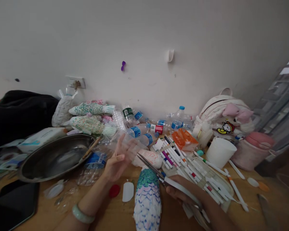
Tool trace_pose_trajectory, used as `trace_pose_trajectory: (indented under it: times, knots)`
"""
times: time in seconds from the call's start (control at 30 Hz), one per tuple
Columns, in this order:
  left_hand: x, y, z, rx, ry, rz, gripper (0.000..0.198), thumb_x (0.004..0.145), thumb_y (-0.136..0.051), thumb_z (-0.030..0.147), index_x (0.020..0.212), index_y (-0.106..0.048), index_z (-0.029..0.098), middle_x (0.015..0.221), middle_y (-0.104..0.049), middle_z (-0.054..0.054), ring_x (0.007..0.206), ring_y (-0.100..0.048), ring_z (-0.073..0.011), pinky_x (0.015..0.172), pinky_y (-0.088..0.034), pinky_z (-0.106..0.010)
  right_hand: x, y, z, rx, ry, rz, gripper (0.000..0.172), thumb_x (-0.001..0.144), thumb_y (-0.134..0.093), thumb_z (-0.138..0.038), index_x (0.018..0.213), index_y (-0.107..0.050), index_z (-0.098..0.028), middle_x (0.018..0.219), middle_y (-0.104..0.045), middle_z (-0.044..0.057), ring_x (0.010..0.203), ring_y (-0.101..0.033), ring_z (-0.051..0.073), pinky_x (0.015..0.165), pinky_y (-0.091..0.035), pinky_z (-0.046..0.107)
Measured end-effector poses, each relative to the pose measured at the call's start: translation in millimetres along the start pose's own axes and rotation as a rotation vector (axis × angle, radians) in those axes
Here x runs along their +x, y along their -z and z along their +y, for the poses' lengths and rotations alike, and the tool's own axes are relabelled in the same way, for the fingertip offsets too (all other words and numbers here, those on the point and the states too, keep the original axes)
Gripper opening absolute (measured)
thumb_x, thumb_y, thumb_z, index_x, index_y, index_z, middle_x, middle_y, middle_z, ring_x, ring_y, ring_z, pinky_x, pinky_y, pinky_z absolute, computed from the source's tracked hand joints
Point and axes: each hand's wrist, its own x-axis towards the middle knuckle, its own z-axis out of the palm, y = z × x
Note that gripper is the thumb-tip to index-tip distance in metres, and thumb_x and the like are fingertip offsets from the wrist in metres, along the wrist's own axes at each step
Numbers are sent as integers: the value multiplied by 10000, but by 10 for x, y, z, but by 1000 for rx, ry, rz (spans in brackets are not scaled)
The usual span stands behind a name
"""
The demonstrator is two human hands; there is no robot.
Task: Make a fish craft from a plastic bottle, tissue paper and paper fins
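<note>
Scale-painted fish lies lengthwise, pointing away; right hand holds scissors angled forward-left; left hand, grip unclear.

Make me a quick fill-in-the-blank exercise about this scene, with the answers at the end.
1. The right hand holds the ____.
2. The bracelet is on the ____ arm.
3. The upright bottle has a ____ cap.
4. The bow on the backpack is ____.

Answers: scissors; left; blue; pink.
</note>
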Motion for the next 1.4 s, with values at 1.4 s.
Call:
trace_pose_trajectory:
  times: [1.4]
  knots:
    - [5,54,-25,-99,16,-94,687,592,-672,278,1237,-448,358,1188,-565,15,1203,-411,-255,1006,-332,-414,88,-91,-20,-107,-83,131,423,627,-639,-515,555,-418,-162,522,-311,-58,516,-274,83,448,-175,223]
